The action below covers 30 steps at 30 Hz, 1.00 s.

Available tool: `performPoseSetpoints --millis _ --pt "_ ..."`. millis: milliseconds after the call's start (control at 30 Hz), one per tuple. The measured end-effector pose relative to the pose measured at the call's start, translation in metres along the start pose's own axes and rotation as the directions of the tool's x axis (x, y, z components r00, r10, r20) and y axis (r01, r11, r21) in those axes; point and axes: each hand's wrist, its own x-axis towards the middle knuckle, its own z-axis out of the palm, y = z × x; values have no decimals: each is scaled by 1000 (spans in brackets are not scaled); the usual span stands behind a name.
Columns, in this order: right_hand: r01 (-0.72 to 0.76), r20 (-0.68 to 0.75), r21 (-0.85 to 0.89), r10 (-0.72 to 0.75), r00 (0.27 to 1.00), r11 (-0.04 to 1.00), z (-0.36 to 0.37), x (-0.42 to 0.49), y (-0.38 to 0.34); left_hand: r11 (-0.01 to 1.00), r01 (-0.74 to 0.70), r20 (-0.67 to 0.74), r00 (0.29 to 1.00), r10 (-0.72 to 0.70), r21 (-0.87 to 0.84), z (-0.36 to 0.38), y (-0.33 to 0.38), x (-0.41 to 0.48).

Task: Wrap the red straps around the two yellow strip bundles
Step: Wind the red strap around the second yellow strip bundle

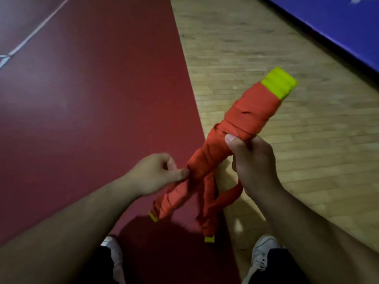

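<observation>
With the right hand [252,160] clenched round the middle of the yellow strip bundles [280,83], held above the floor [266,48], and the left hand [158,173] pinching the red straps [205,160] lower down, slack in either grip would likely let the hanging loop [227,198] unwind.

We see only the tips of the yellow strip bundles [280,83]; the red straps [252,113] hide the rest. Our right hand [252,160] covers part of the wrap, and its fingertips are out of sight behind it. Our left hand [158,173] is blurry, so we cannot tell if it pinches a strap or only touches it. Our arms hide parts of the white shoes [262,251]. The picture's edge cuts off the blue mat [338,27].
</observation>
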Motion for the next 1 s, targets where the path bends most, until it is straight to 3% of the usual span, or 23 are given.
performPoseSetpoints --millis 33,100,167,233,300,400,533,600,700,733,867,1000 --pt "11 41 -14 -10 999 1000 1 -3 0 999 -35 -30 999 34 -41 -3 -1 0" --pt "23 131 34 -27 991 999 5 -10 -3 989 -63 127 989 79 -131 -4 -3 -1" --pt "36 216 114 -60 974 993 8 -15 -9 964 -119 316 929 193 -239 2 -3 -5" --pt "5 248 210 -59 967 978 10 -17 -14 913 -127 382 879 285 -388 9 3 -12" --pt "-26 194 236 -21 981 972 11 -14 -14 847 -71 337 897 285 -527 11 12 -17" --pt "38 113 12 -39 993 999 7 -2 -12 796 -97 168 955 243 -598 12 18 -17" --pt "36 200 -253 16 980 967 7 -3 -10 853 -178 73 967 244 -490 17 24 -15" --pt "6 230 -289 64 971 957 12 -10 -9 878 -206 105 955 276 -432 18 23 -16" --pt "-18 166 -294 70 984 956 14 -10 -6 954 -223 116 962 249 -199 15 22 -18" --pt "-10 158 -276 56 986 961 12 -9 -7 954 -218 127 961 247 -207 14 21 -17" --pt "65 166 -243 -24 986 968 6 -6 -17 881 -133 228 939 259 -455 9 21 -16" --pt "95 196 -198 -55 979 976 -3 3 -18 714 0 326 890 320 -700 3 22 -16"
